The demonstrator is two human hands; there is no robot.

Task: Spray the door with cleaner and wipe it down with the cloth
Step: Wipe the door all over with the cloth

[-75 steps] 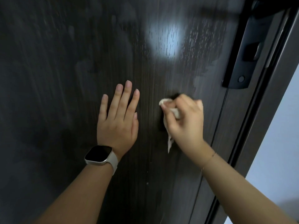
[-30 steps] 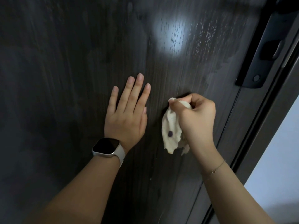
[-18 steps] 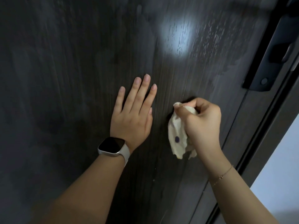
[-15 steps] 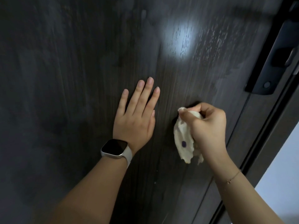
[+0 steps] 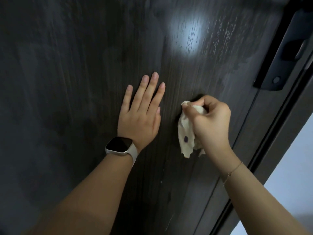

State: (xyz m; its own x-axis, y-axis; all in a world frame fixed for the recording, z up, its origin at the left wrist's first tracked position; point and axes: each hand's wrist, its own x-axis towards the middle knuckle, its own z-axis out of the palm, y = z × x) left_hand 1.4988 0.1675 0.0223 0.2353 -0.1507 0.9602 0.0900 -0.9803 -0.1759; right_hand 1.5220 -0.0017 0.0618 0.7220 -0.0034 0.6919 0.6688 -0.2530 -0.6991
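Note:
A dark wood-grain door (image 5: 71, 85) fills the view, with wet streaks and a bright light patch near the top. My left hand (image 5: 140, 116) lies flat on the door, fingers straight and pointing up, a watch on its wrist. Just to its right, my right hand (image 5: 211, 122) grips a crumpled cream cloth (image 5: 186, 138) with a small purple spot and holds it against the door. The cloth's loose end hangs below the fist. No spray bottle is in view.
A black lock plate with a handle (image 5: 284, 53) sits at the upper right of the door. The door's edge and dark frame (image 5: 274, 133) run diagonally down the right side, with a pale wall (image 5: 291, 167) beyond.
The right hand has turned so more of the cloth hangs out below it. It has stayed just right of the flat left hand. The view has shifted slightly.

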